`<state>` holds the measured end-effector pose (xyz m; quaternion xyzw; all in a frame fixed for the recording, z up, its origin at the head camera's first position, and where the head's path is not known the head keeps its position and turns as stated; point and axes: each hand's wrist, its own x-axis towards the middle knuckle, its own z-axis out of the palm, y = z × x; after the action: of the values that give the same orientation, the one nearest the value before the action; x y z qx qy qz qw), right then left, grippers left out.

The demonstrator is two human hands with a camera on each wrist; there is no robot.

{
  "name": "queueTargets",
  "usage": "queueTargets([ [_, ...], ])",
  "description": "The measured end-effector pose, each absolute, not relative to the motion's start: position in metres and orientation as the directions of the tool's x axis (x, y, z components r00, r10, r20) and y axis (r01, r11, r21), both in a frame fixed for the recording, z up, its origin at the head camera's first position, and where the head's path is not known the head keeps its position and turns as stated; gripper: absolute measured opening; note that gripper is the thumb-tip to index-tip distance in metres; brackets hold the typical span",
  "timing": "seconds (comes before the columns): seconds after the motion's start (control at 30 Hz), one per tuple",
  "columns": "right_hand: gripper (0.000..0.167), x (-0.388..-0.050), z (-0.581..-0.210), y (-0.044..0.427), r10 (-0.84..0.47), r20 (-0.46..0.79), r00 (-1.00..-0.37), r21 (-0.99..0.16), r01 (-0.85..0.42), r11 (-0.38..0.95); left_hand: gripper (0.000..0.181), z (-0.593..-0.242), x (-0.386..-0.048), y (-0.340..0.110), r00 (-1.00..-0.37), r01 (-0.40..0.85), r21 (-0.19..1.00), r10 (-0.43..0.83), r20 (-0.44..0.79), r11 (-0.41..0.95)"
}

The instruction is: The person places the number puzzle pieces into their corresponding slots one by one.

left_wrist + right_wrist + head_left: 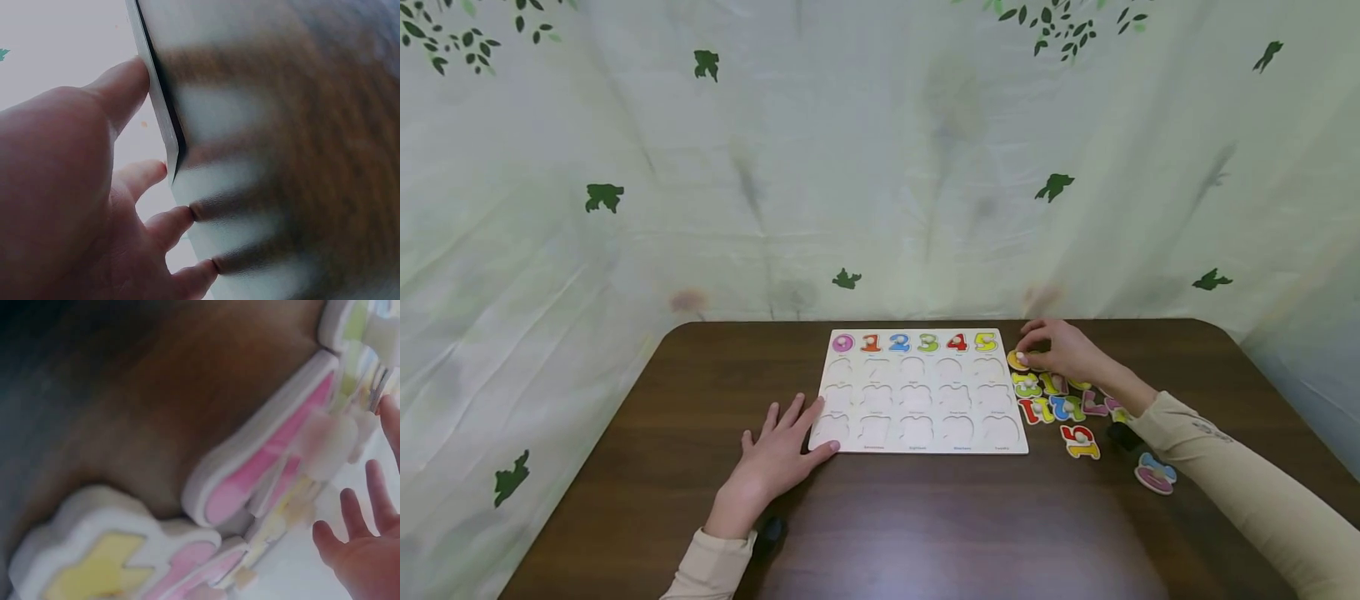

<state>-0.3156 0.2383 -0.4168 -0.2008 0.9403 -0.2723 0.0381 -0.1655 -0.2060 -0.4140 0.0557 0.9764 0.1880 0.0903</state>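
A white number puzzle board (917,392) lies on the table, with the coloured pieces 0 to 5 seated in its top row and outlined slots below. My left hand (778,454) rests at the board's near left corner, fingers spread; in the left wrist view the thumb (128,90) lies against the board's edge. Just past the board's right edge, my right hand (1060,350) pinches a yellow number piece (1015,362) by its knob; the fingers cover part of it. Loose number pieces lie under and beside that hand, among them a pink 7 (269,450).
A red-and-yellow 15 piece (1080,442) lies nearer the front, apart from the cluster. A blue-and-pink piece (1155,473) sits farther right, beside the right sleeve. Behind the brown table (955,525) hangs a pale curtain (880,167) with leaf and bird prints.
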Motion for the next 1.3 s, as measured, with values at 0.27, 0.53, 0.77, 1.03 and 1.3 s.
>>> queueTargets([
  [0.27,0.013,-0.312,-0.405,0.226,-0.456,0.127,-0.881,-0.537,-0.447,0.716,0.076,-0.414,-0.164,-0.210,-0.979,0.072,0.375,0.137,-0.150,0.924],
  [0.53,0.012,-0.310,-0.403,0.191,-0.536,0.191,-0.822,-0.564,-0.539,0.626,0.075,-0.415,-0.162,-0.210,-0.979,0.070,0.390,0.139,-0.150,0.918],
  [0.77,0.011,-0.308,-0.400,0.155,-0.569,0.182,-0.802,-0.592,-0.551,0.588,0.074,-0.416,-0.163,-0.207,-0.978,0.063,0.390,0.134,-0.158,0.919],
  [1.03,0.010,-0.311,-0.398,0.119,-0.606,0.202,-0.769,-0.608,-0.584,0.538,0.074,-0.414,-0.163,-0.206,-0.980,0.061,0.392,0.129,-0.150,0.918],
  [1.3,0.008,-0.315,-0.399,0.077,-0.652,0.191,-0.734,-0.593,-0.616,0.519,0.074,-0.414,-0.163,-0.206,-0.981,0.056,0.396,0.124,-0.150,0.916],
])
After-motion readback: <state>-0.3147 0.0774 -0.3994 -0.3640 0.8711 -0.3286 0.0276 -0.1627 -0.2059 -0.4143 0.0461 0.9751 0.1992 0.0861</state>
